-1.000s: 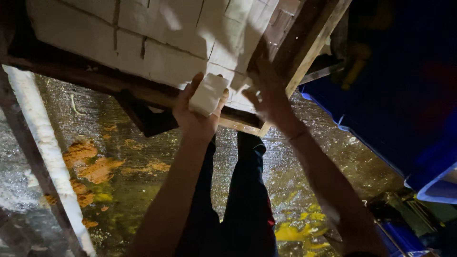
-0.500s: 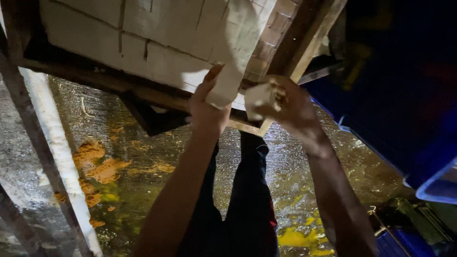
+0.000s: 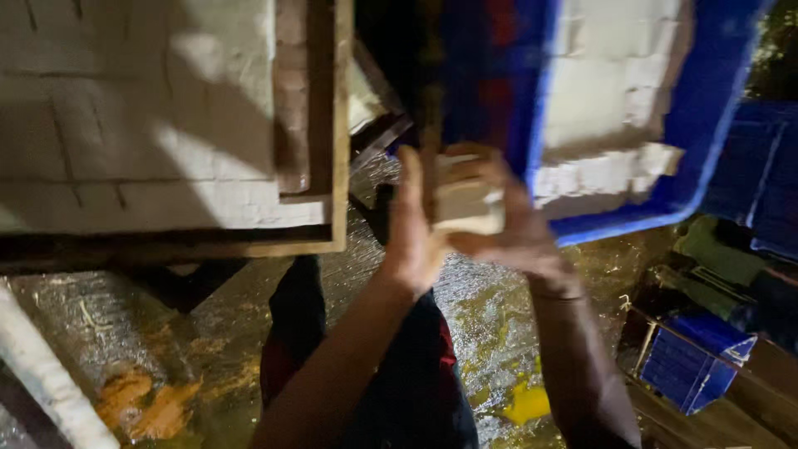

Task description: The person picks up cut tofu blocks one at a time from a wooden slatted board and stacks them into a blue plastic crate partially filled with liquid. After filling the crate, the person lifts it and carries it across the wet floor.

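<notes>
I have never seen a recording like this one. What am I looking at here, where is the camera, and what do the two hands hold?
No machine is here: a person works with bare hands. The one camera sits on the person's head and looks down, so you see their own arms, dark trousers and a wet floor below. The left hand and the right hand meet around one pale block, which they hold between them. On the left, a wooden-framed tray carries a white slab cut into blocks. On the right, a blue crate holds more white blocks. The picture is dark and blurred, so I cannot tell what the blocks are made of.
</notes>
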